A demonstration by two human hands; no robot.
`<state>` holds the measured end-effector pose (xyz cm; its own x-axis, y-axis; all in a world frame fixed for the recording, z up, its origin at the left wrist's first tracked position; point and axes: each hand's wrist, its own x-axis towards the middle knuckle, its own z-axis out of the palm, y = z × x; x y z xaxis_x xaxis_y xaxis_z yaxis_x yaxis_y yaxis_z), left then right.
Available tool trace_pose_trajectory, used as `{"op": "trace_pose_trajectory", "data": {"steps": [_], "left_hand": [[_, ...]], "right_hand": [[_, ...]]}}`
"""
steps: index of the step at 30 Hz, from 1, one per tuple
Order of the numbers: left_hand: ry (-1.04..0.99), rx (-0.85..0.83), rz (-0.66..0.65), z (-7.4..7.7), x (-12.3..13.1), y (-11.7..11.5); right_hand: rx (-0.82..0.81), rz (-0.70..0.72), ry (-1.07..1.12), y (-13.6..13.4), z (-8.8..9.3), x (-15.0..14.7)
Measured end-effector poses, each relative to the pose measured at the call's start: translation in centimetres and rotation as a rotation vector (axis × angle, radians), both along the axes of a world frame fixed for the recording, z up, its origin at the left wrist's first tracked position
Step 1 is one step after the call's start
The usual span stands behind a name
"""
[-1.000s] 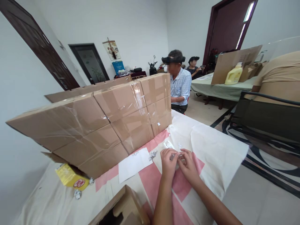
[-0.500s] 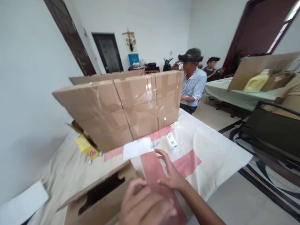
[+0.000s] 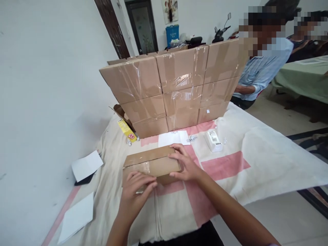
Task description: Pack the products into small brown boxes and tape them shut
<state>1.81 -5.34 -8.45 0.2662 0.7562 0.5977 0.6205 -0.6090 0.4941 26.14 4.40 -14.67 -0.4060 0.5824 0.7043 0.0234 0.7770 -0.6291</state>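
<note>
A closed brown cardboard box (image 3: 151,160) lies lengthwise on the cloth-covered table in front of me, a short strip of clear tape (image 3: 146,167) across its top seam. My right hand (image 3: 186,165) wraps round the box's right end, fingers over the top and thumb at the near edge. At the near left side, my left hand (image 3: 139,189) is bent over the box, its fingers against it and the thumb close to the forefinger. Whether anything small lies under those fingers is hidden. Beyond the right hand stands a white tape dispenser (image 3: 214,140).
A tall cardboard partition (image 3: 183,92) stands along the far edge. Before it lie white paper (image 3: 173,138), crumpled scraps (image 3: 192,138) and a yellow carton (image 3: 126,131). White sheets (image 3: 77,217) lie at the left. A person in a blue shirt (image 3: 263,77) sits beyond the partition's right end.
The box's raised flap is now down and the box lies closed, farther from me. My right hand has come onto its right end, my left onto its near side. The view has tilted down.
</note>
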Motion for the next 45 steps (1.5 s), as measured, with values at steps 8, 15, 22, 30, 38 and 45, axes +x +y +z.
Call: {"op": "trace_pose_trajectory", "data": {"steps": [8,15,22,30,38,45], "left_hand": [[-0.089,-0.593,-0.028,4.5,1.5,5.0],[0.201,-0.710,-0.172,6.1,2.3,10.2],[-0.114,-0.793,-0.158,6.4,0.6,10.1],[0.139,-0.853,-0.073,6.7,-0.8,10.5],[0.297,-0.652,-0.009,5.0,-1.1,10.0],[0.378,-0.591,0.094,4.0,-1.5,10.4]], "right_hand": [[-0.001,-0.128,0.058,0.5,-0.4,2.2],[-0.070,-0.130,0.076,0.3,-1.0,1.8],[-0.061,-0.111,0.078,0.6,-0.8,1.9],[-0.074,-0.076,0.087,0.5,-0.7,1.9],[-0.082,-0.058,0.096,0.5,-0.7,1.9],[-0.099,-0.087,0.074,0.5,-0.9,2.0]]}}
